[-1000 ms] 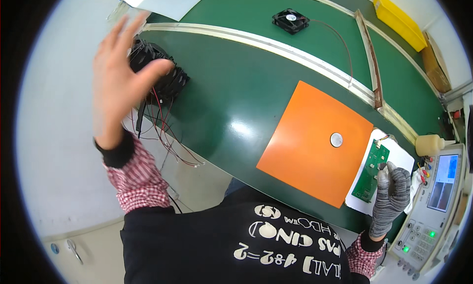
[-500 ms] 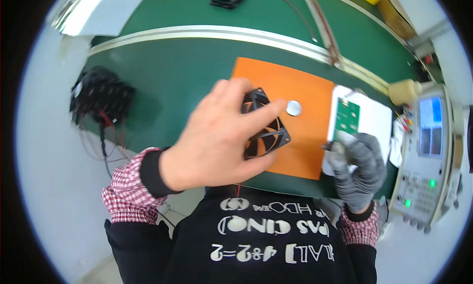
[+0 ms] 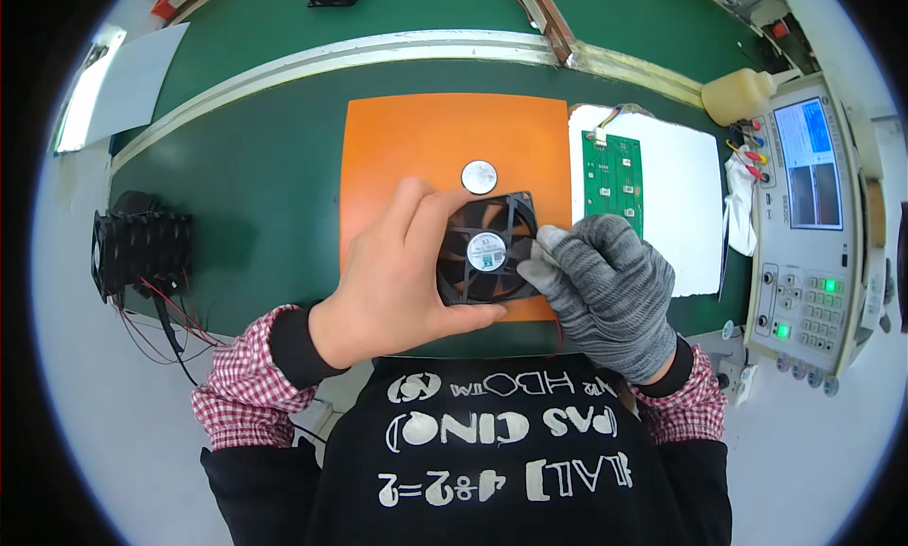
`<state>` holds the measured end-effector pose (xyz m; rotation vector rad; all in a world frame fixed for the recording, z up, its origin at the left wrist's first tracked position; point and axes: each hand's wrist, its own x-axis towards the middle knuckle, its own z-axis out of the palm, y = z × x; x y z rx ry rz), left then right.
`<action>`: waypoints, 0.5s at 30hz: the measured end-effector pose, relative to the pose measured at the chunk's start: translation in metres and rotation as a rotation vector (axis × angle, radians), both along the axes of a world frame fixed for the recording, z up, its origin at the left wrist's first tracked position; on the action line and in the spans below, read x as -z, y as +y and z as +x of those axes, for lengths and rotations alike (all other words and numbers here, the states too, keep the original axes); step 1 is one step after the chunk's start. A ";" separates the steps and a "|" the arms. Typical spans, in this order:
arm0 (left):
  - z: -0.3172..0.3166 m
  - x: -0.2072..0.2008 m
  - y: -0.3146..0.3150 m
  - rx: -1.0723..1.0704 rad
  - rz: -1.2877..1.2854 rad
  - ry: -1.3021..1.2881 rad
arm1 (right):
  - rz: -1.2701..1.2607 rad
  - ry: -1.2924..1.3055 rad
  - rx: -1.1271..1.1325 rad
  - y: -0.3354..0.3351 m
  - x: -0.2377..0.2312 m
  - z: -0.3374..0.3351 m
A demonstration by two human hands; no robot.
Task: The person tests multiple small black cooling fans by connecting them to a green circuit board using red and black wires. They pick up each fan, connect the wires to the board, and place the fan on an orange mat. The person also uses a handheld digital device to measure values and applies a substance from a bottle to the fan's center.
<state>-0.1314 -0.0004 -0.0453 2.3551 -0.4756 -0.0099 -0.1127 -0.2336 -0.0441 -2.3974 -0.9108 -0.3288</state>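
A square black cooling fan (image 3: 486,253) with a round label at its hub is in my bare left hand (image 3: 388,276), label side up, above an orange mat (image 3: 407,134). My thumb and fingers span its frame from the left. Against the fan's right edge rest the pinched fingertips of my right hand (image 3: 615,295), in a grey knitted glove; anything between them is hidden. A thin red wire hangs below the fan near this hand. Just beyond the fan, a silvery round disc (image 3: 479,177) lies on the mat.
Right of the mat, a green circuit board (image 3: 615,172) lies on a white board (image 3: 686,205). A bench instrument (image 3: 811,243) and a yellowish bottle (image 3: 738,96) stand farther right. Several black fans (image 3: 142,248) with trailing wires are at left. A pale rail (image 3: 378,52) crosses behind.
My right hand has moved left from the white board to the fan's right edge. The fan, in my left hand, has turned and its labelled hub now shows. The view has shifted.
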 end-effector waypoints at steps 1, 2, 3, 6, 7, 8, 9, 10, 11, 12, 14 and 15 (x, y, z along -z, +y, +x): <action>-0.001 0.001 -0.001 -0.009 0.023 -0.039 | -0.069 0.030 0.000 0.001 -0.002 0.001; -0.002 0.003 -0.002 -0.018 0.046 -0.077 | -0.072 0.021 0.013 0.002 -0.001 0.000; -0.001 0.004 -0.002 -0.007 0.043 -0.080 | -0.075 0.013 0.025 0.003 0.000 0.000; 0.001 0.006 -0.002 0.006 0.033 -0.103 | -0.124 -0.012 0.038 0.003 0.000 -0.002; 0.001 0.006 -0.002 0.006 0.034 -0.115 | -0.148 -0.022 0.049 0.005 0.000 -0.002; 0.000 0.007 -0.001 0.006 0.035 -0.127 | -0.171 -0.032 0.060 0.006 -0.001 -0.002; 0.000 0.007 -0.001 0.001 0.033 -0.130 | -0.185 -0.029 0.050 0.006 -0.003 -0.001; 0.000 0.007 -0.002 -0.002 0.029 -0.131 | -0.200 -0.025 0.042 0.006 -0.007 0.000; -0.001 0.008 -0.002 -0.005 0.026 -0.132 | -0.215 -0.020 0.034 0.005 -0.009 0.001; 0.000 0.008 -0.001 0.001 0.019 -0.142 | -0.110 0.060 -0.006 0.003 -0.005 0.005; 0.003 0.011 -0.001 0.025 0.003 -0.169 | 0.101 0.214 -0.075 -0.003 0.006 0.021; 0.004 0.012 -0.001 0.027 -0.002 -0.168 | 0.083 0.247 -0.120 -0.004 0.006 0.027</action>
